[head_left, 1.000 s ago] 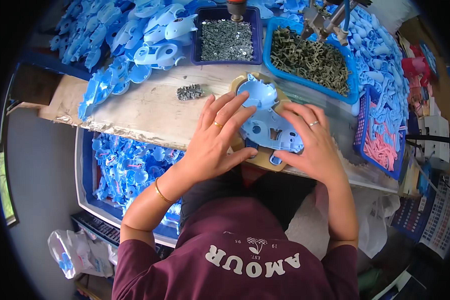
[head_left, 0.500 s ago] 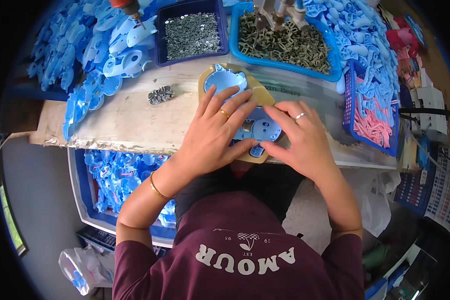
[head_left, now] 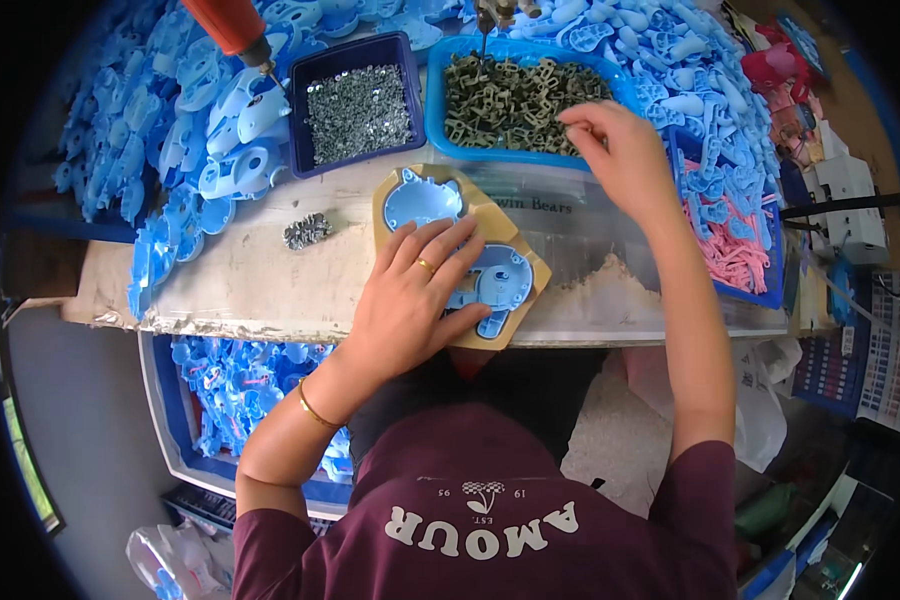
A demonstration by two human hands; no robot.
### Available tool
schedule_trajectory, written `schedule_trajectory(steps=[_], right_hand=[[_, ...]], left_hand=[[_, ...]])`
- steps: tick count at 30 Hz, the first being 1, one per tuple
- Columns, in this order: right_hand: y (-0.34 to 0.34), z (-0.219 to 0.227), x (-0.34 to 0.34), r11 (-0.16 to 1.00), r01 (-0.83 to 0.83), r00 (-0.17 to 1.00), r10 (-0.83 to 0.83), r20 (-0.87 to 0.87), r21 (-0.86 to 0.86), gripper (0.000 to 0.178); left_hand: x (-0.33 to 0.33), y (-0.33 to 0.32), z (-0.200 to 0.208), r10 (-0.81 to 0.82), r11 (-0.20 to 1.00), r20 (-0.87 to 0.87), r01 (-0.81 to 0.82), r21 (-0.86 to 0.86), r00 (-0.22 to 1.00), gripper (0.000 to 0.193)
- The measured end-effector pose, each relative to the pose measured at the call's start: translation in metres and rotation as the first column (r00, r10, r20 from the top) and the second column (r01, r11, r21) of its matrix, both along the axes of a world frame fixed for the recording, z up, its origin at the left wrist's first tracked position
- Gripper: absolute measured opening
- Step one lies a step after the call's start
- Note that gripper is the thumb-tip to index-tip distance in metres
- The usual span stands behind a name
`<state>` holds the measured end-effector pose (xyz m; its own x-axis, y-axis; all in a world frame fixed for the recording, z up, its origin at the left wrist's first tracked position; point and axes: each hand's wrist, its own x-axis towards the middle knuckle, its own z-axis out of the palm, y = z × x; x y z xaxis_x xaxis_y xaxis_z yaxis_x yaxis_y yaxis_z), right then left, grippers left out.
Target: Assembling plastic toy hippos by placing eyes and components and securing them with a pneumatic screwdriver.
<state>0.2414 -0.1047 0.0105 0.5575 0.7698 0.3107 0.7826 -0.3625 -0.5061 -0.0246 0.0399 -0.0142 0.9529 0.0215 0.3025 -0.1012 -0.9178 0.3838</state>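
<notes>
My left hand rests with spread fingers over a tan fixture block, its thumb on a light-blue plastic shell seated in the block's near recess. Part of that shell is hidden under the hand. A second light-blue, round-headed shell sits in the far recess, just beyond my fingertips. Over the right part of a bright blue tray, my right hand reaches in with bent fingers, thumb and fingertips slightly apart. Small brass-coloured metal clips fill the tray.
A dark blue bin of small silver parts stands left of the tray. A red-handled power driver hangs above. Silver pieces lie in a small pile. Blue shells heap at left; a basket holds pink parts at right.
My right hand has left the shell in the fixture and moved up and right to the clip tray. My left hand stays on the fixture. The whole view has shifted slightly.
</notes>
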Motion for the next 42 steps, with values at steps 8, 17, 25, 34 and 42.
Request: schedule_trajectory(steps=[8,17,25,34,42], right_hand=[[0.05,-0.038,0.045,0.932,0.124,0.951,-0.013,0.31,-0.34,0.014],[0.04,-0.044,0.061,0.968,-0.163,0.984,0.175,0.045,-0.193,0.012],[0.027,-0.008,0.055,0.999,-0.001,0.756,0.036,-0.653,0.053,0.018],[-0.002,-0.007,0.045,0.978,-0.029,0.674,0.173,-0.718,0.209,0.032],[-0.007,0.003,-0.082,0.908,-0.056,0.627,0.356,-0.693,0.415,0.022]], left_hand=[[0.002,0.0,-0.002,-0.005,1.0,0.003,0.005,-0.003,1.0,0.064],[0.001,0.001,-0.003,-0.005,1.0,0.006,0.005,0.008,1.0,0.065],[0.001,0.002,0.005,-0.022,0.999,-0.008,0.022,0.031,1.0,0.064],[0.01,0.005,0.022,-0.037,0.992,-0.066,0.029,-0.12,0.997,0.054],[0.044,0.003,0.028,0.163,0.976,0.188,-0.131,-0.172,0.968,0.032]])
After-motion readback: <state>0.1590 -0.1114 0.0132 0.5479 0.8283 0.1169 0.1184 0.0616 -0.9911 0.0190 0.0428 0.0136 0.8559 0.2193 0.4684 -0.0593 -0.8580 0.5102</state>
